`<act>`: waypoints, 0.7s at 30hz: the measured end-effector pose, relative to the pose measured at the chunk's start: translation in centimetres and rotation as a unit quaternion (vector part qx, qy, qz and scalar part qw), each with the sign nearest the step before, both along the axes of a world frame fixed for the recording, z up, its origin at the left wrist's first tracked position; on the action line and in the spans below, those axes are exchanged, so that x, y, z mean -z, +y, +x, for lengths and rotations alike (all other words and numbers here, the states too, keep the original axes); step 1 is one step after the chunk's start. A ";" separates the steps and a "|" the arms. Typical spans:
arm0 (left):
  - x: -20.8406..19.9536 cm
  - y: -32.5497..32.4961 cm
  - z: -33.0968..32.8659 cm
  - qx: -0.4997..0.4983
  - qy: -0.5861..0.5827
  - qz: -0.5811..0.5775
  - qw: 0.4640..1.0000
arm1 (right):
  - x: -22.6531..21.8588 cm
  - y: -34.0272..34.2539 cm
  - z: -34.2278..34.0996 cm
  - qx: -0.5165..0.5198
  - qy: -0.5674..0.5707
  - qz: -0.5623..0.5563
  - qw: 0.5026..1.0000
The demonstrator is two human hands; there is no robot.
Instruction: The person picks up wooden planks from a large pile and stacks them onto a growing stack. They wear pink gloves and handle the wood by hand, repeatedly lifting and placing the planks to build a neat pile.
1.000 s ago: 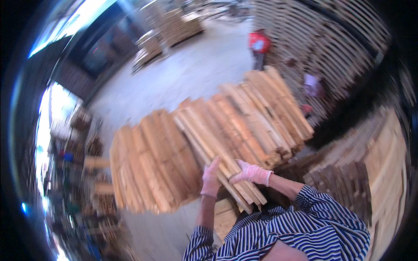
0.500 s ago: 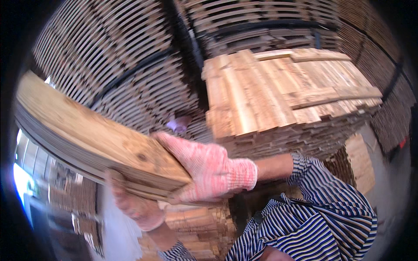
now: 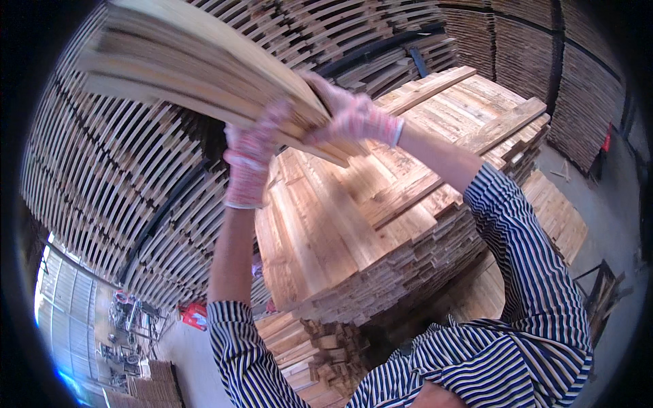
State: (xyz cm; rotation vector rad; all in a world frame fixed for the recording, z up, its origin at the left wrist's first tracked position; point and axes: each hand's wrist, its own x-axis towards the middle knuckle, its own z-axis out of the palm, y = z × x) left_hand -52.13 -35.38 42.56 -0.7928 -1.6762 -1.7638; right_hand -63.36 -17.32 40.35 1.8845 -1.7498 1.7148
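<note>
A bundle of wooden boards (image 3: 197,64) is held up in front of me, tilted, its far end reaching to the upper left. My left hand (image 3: 257,146), in a pink-and-white knit glove, grips its near end from the left and below. On the right side of that same end, my right hand (image 3: 354,117) is wrapped round the boards in a matching glove. Motion blurs the boards and the fingers. Beneath the hands stands a tall stack of planks (image 3: 320,231), with a few loose boards (image 3: 408,197) lying across its top.
Slatted stacks of boards (image 3: 88,170) rise at the left and back, and more stacked wood (image 3: 585,102) stands at the far right. A lower pile of planks (image 3: 299,360) lies near my body. Red objects (image 3: 194,315) rest on the floor at left.
Both hands have lifted the board bundle up and away from me, over the tall plank stack. The view has turned rightward, showing more of the stack and the floor.
</note>
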 end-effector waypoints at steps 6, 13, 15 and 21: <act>4.4 1.2 -6.8 -0.172 -0.039 0.029 0.984 | 4.8 -1.2 -5.6 0.070 -0.050 0.102 0.991; -2.5 1.4 -6.9 -0.044 -0.193 0.114 0.974 | -1.6 2.4 -3.6 0.131 -0.062 0.090 0.985; -1.1 1.2 -5.9 -0.059 -0.245 0.134 0.959 | -1.3 2.9 -1.5 0.091 -0.142 0.077 0.983; 9.2 -0.5 -1.6 -0.096 -0.270 0.210 0.935 | 4.1 3.9 2.3 0.112 -0.167 0.180 0.963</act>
